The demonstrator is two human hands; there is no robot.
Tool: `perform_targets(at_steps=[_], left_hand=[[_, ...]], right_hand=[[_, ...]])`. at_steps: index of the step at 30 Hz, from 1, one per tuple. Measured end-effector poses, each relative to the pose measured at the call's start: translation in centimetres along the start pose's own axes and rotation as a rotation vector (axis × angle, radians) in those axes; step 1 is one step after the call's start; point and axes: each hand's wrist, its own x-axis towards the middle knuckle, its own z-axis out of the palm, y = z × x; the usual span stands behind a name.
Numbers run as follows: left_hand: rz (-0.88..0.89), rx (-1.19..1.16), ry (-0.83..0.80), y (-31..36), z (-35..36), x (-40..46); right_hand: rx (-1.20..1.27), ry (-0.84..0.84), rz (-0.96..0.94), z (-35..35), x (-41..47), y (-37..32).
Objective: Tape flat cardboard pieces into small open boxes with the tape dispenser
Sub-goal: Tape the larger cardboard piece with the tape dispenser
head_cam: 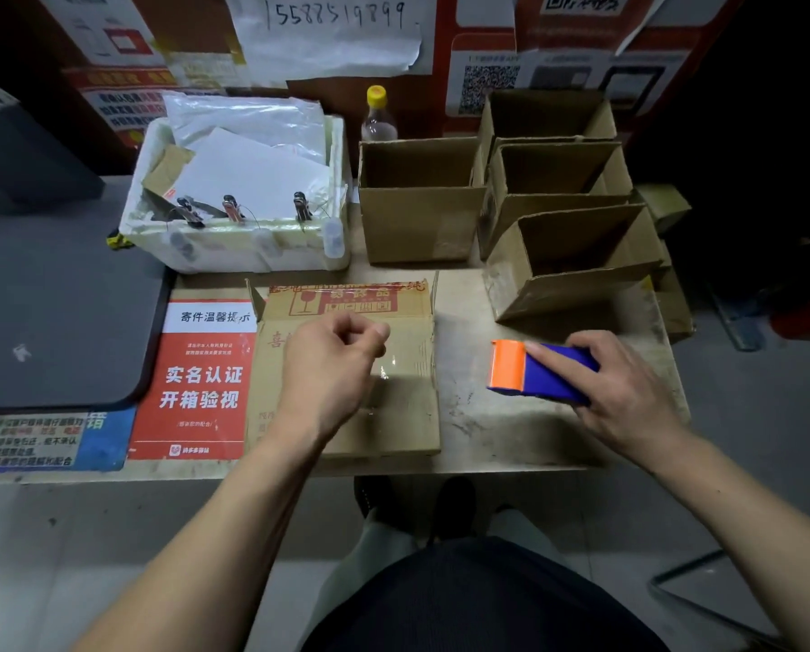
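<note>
The right hand [629, 392] grips the tape dispenser [542, 371] on the table [483, 425] — its long axis runs left-right, orange end pointing left toward the cardboard box [403, 407]. The left hand [332, 364] hovers over that box, fingers curled, holding nothing.
</note>
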Motion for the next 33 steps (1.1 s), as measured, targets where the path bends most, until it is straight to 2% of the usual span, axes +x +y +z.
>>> perform_targets(at_steps=[1,3,5,7,9,10,12,13,15,17,18,20,23,25,28,30,33], left_hand=[[0.068,0.085,0.007,0.6,0.5,-0.3],[0.336,0.328,-0.005,2.1,3.2,-1.7],[0.563,0.501,-0.043,3.5,5.6,-3.2],[0.596,0.526,-0.032,5.0,5.7,-3.3],[0.537,0.528,-0.033,5.5,5.0,-2.6],[0.521,0.524,-0.045,5.5,4.9,-2.3],[0.499,0.495,-0.075,5.7,4.7,-2.0],[0.496,0.489,-0.095,5.8,4.6,-2.1],[0.503,0.497,-0.129,5.7,4.5,-1.7],[0.51,0.493,-0.149,5.4,4.2,-1.1],[0.508,0.482,-0.158,5.3,4.0,-0.9],[0.488,0.449,-0.154,5.0,3.6,-0.2],[0.371,0.359,-0.099,3.6,2.8,1.5],[0.276,0.296,-0.036,2.2,2.4,2.7],[0.175,0.297,0.038,-0.1,2.8,3.9],[0.147,0.331,0.06,-1.4,3.5,4.2],[0.161,0.4,0.095,-2.6,4.7,4.5]], right_hand=[[-0.051,0.022,-0.041,0.0,0.5,-0.8],[-0.174,-0.01,-0.038,0.7,1.7,-2.7],[-0.169,-0.227,0.225,2.2,2.8,-3.1],[0.048,-0.475,0.494,4.2,3.0,-1.4],[0.415,-0.605,0.72,5.9,2.3,0.5],[0.523,-0.642,0.755,6.6,1.9,0.9],[0.507,-0.719,0.731,7.7,1.4,1.2],[0.447,-0.714,0.702,7.9,1.7,1.2],[0.545,-0.528,0.691,6.6,3.2,0.4],[0.992,-0.272,0.707,3.7,5.5,-1.7],[1.196,-0.216,0.655,2.1,6.6,-2.9],[1.322,-0.259,0.501,-0.4,8.2,-4.9],[1.218,-0.411,0.401,-1.0,9.9,-5.8],[1.194,-0.431,0.475,-0.1,10.3,-5.2],[1.323,-0.379,0.75,1.7,10.2,-4.6],[1.473,-0.314,0.912,3.0,10.1,-4.6],[1.555,-0.252,1.024,5.0,9.8,-5.0]])
